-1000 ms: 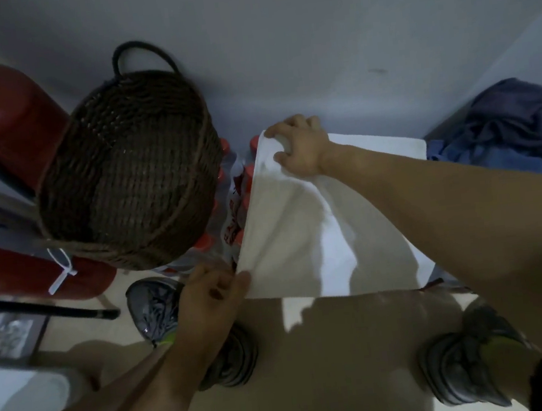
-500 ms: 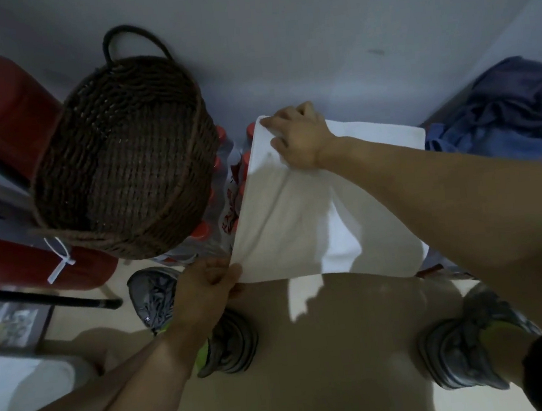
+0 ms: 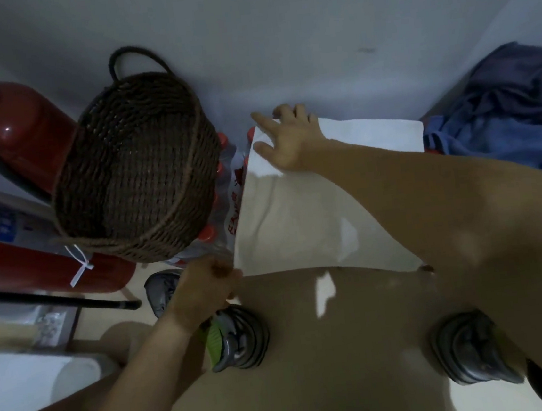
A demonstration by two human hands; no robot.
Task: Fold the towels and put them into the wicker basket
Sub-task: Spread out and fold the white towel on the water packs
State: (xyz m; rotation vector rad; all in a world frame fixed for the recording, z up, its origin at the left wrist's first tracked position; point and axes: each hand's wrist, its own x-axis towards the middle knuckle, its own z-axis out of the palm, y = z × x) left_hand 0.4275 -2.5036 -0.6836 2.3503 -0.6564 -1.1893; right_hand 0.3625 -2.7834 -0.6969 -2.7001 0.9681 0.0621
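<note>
The left hand [image 3: 204, 287] is pinching the near corner of the white towel [image 3: 301, 222], fingers curled tight on the cloth, while the right hand [image 3: 289, 139] is lying flat with fingers spread on the towel's far corner, pressing rather than grasping. The towel is stretching between both hands. The wicker basket [image 3: 135, 172] is sitting just left of the right hand, beyond the left one.
</note>
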